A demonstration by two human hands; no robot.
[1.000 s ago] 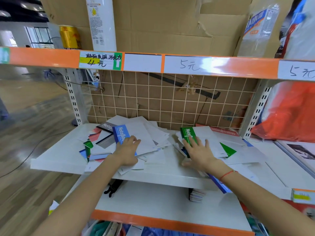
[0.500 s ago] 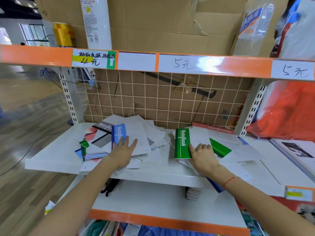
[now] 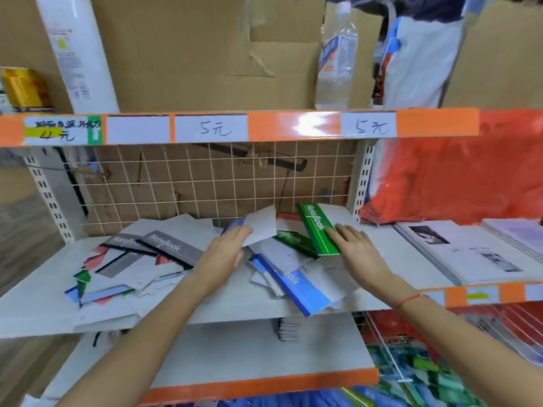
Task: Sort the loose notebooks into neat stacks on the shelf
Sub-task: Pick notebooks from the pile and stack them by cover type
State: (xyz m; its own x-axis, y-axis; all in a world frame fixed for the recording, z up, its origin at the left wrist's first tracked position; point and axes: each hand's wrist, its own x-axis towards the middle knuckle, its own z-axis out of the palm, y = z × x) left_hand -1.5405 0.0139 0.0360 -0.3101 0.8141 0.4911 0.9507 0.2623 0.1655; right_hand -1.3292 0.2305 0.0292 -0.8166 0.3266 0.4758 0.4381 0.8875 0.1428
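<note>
Your left hand (image 3: 226, 251) lies between the left notebook pile (image 3: 132, 265) and right pile (image 3: 293, 259); your right hand (image 3: 357, 251) rests on the right pile.

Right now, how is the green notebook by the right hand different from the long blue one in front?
The green notebook is tilted up against the right hand; the blue notebook lies flat, untouched. Green sits toward the shelf's back; blue pokes over the front edge. Green's cover clearly reads "NoteBook"; blue's lettering is mostly hidden. Both are long and slim.
</note>
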